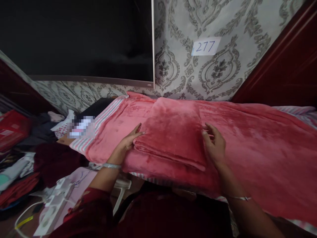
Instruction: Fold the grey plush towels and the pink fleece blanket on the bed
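Note:
A folded piece of red plush cloth (173, 132) lies in front of me, stacked in layers with its folded edge toward me. Under it spreads a larger pink-red plush blanket (260, 148) with a striped border at the left. At the left edge of the folded cloth is my left hand (130, 138), fingers extended and thumb apart. My right hand (215, 142) is at the cloth's right edge, its fingers slightly bent and apart. Neither hand grips the cloth; whether the fingertips touch it is hard to tell.
A large dark television (79, 39) stands behind on the left. On the patterned wall a paper marked 277 (206, 46) is stuck. At lower left lie a white power strip (53, 208), cables and heaped clothes (56, 162), beside a red basket (15, 129).

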